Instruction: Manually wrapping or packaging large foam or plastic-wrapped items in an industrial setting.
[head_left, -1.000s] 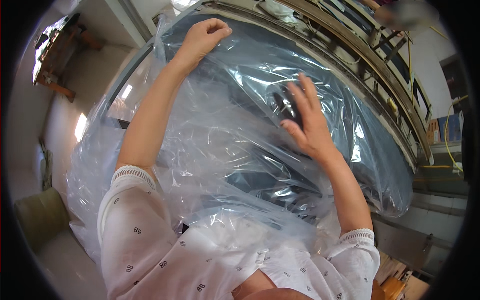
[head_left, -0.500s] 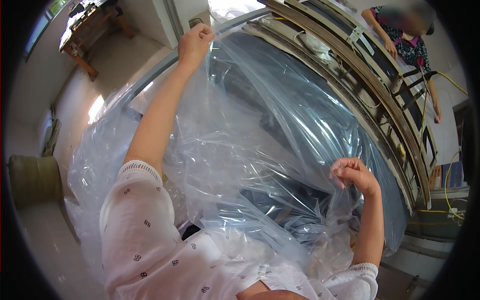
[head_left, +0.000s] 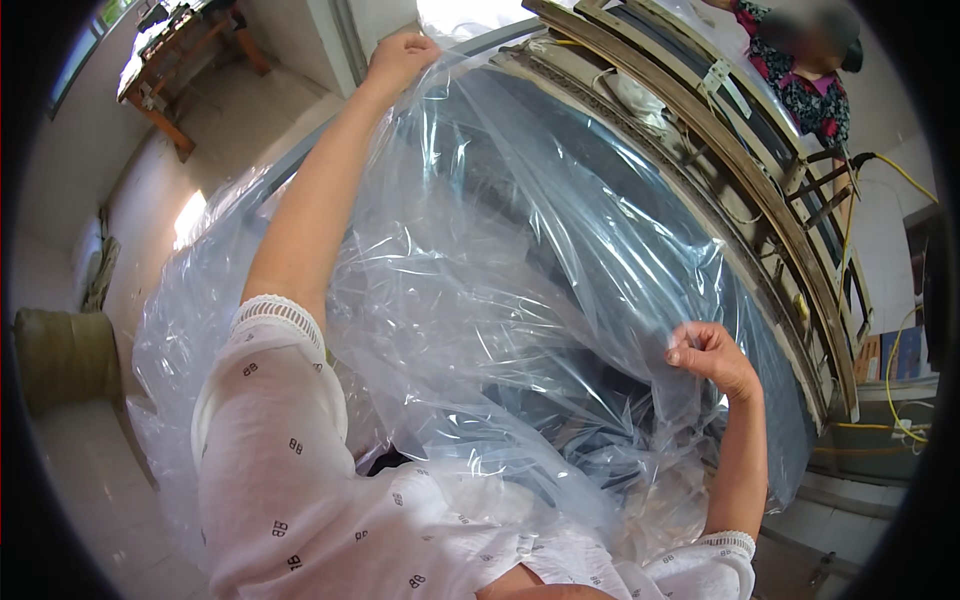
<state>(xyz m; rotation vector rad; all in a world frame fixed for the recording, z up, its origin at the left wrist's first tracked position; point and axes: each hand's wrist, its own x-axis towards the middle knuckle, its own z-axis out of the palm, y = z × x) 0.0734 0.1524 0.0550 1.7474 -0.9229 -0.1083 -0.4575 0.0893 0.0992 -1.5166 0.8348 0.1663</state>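
A large clear plastic sheet (head_left: 450,270) lies crumpled and shiny over a dark tabletop (head_left: 600,150) and spills over its left side. At the far left corner, my left hand (head_left: 402,62) pinches the sheet's edge between thumb and fingertips, with the arm stretched out. Near the front right, my right hand (head_left: 712,358) is closed in a pinch on another part of the same sheet. Between the two hands the film is drawn into long diagonal folds. Loose film gathers against my white shirt (head_left: 400,530).
A long machine frame with bars (head_left: 720,140) and cables runs along the table's far right side. Beyond it stands another person (head_left: 800,80). At far left are a wooden table (head_left: 165,75) and an olive-green cylindrical bundle (head_left: 68,358). A yellow cable (head_left: 905,175) hangs at right.
My left hand has shifted slightly up and right, drawing the sheet with it. My right hand has moved barely, slightly down. The other person's arms have lifted or withdrawn behind the machine.
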